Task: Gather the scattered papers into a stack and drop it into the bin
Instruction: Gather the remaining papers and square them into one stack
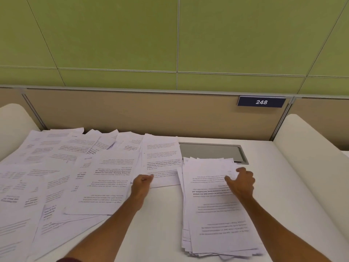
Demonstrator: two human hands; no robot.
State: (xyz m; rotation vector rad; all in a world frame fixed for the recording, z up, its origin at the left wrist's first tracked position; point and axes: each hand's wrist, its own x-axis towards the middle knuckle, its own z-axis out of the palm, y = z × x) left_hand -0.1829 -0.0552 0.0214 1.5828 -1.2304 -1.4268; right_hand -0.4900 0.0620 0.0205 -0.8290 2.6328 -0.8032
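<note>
Across the nine-o'clock half of the white desk surface [162, 224], your loose white printed sheets [56, 176] lie fanned and overlapping, many hanging toward the near edge. At about eleven o'clock from the surface's centre, your left hand [140, 183] has its grip closed to a pinch on the near edge of one printed page [160, 161], which lies flat beside the spread. Further to three o'clock sits the rough stack of gathered white papers [217, 208], its edges ragged and several corners poking out at the near end. Your right hand [240, 181] rests on the top of that stack with fingers curled loosely, half open, pressing down, not gripping. Behind the stack, at twelve o'clock from it, lies a grey metal hatch [209, 150] set into the surface. No bin is in view.

Judging from this, the risk is in the drag: pull the pinched page sideways too fast and it may carry its neighbours with it or fold at the pinch. The stack is also uneven; lifting it without squaring it first would probably let the lower sheets slide out and scatter again.
</note>
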